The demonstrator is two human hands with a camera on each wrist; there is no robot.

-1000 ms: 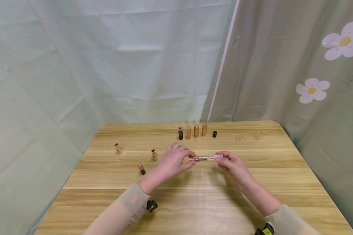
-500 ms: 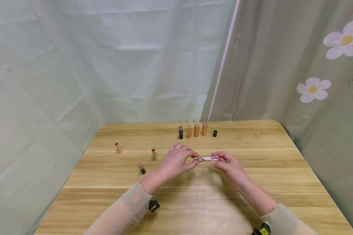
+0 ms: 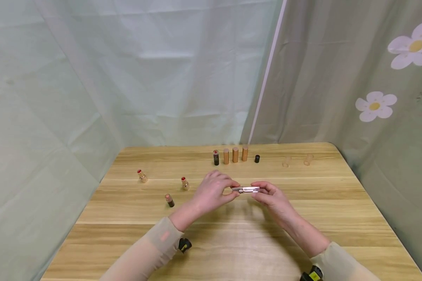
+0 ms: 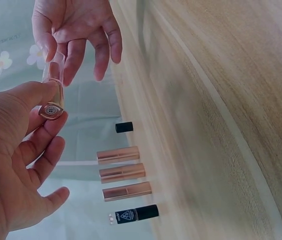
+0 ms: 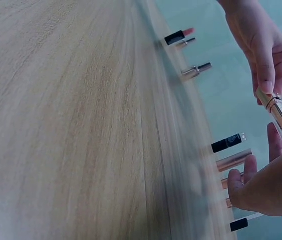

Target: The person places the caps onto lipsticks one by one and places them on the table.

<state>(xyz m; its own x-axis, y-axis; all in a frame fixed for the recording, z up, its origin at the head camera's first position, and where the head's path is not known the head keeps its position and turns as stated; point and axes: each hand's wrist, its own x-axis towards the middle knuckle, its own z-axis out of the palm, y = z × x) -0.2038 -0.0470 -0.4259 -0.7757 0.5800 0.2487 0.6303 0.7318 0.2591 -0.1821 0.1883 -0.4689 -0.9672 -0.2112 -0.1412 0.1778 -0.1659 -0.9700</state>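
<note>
Above the middle of the table, my left hand [image 3: 211, 193] pinches the gold base of a lipstick [image 4: 52, 110] between thumb and fingers. In the left wrist view its round end label faces the camera. My right hand [image 3: 276, 201] pinches a clear cap [image 4: 57, 59], which sits over the lipstick's other end. Both are held roughly level, end to end. Whether the cap is fully seated cannot be told. To the left stand two uncapped gold lipsticks with red tips, one farther off [image 3: 142, 176] and one nearer [image 3: 185, 184], plus a black-based lipstick [image 3: 169, 200] with a pinkish tip.
Along the back stand a black lipstick tube [image 3: 216, 158], several rose-gold tubes [image 3: 235, 155] and a small black cap [image 3: 257, 159]. Two more clear caps [image 3: 308, 159] stand at the back right. A curtain [image 3: 197, 78] hangs behind the wooden table [image 3: 126, 242].
My right hand has moved left and brought the clear cap over the lipstick's end; they were nearly apart a second ago. The left hand has shifted slightly right. The standing items have not moved.
</note>
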